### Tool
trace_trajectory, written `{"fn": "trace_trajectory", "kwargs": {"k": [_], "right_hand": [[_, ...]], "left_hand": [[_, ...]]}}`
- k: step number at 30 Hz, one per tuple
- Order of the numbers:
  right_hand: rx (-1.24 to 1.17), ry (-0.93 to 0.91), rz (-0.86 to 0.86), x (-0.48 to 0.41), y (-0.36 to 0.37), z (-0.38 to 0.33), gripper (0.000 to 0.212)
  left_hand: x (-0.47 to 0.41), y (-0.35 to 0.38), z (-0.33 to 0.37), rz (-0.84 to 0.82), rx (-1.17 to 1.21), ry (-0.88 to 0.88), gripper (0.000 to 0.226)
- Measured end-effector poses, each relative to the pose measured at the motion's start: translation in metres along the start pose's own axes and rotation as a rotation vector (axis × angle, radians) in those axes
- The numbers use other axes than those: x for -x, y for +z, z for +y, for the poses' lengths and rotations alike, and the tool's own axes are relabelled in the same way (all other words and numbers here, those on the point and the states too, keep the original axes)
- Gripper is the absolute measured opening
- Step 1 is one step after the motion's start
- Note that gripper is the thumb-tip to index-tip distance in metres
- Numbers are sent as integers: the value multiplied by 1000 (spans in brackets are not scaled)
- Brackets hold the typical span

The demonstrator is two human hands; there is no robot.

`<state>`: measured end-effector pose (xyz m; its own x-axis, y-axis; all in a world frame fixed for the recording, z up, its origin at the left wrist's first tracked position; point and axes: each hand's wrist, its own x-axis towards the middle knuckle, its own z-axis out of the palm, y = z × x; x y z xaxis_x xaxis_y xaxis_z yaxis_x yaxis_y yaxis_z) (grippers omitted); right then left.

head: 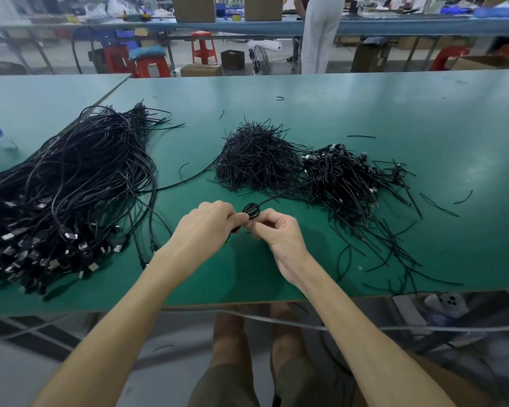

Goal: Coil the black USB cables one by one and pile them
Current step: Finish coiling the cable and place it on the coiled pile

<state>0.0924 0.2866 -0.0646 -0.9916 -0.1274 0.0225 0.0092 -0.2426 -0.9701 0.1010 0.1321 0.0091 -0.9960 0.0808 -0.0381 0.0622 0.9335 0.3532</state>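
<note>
Head view: holding a small black cable coil (pixel 251 212) between left grip (pixel 207 223) and right grip (pixel 278 235), both pinching it with curled fingers, just above the green desk (pixel 306 107) near its front edge. Trailing one loose end up and right toward the pile of coiled cables (pixel 341 171). Lying far left: a heap of uncoiled USB cables (pixel 71 177). Sitting between: a mound of short black ties (pixel 256 160).

Both bare forearms extend forward and converge. Left hand (pixel 206 223) and right hand (pixel 276 233) meet at the fingertips, fingers curled, each apparently pinching one small cable coil (pixel 251 210).
</note>
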Motion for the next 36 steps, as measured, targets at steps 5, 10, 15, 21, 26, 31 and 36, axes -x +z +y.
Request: {"fn": "trace_trajectory", "kwargs": {"k": [5,10,15,21,26,31,36], "right_hand": [[26,6,22,1,-1,0,4],[-30,-6,63,2,0,-2,13],[-56,17,83,3,3,-5,18],[-47,7,160,0,-1,-20,10],[288,-130,399,-36,-43,-76,23],[706,-119,534,-73,-86,-108,47],[974,-73,419,-73,-103,-99,79]], "left_hand": [[3,13,18,173,-191,-79,47],[3,14,18,170,-62,-42,46],[0,18,11,-23,3,54,29],[10,7,-13,-49,125,181,27],[11,-15,-71,174,-202,-243,32],[13,-9,-86,-44,-256,-406,50],[12,2,-83,25,-258,-303,36]]}}
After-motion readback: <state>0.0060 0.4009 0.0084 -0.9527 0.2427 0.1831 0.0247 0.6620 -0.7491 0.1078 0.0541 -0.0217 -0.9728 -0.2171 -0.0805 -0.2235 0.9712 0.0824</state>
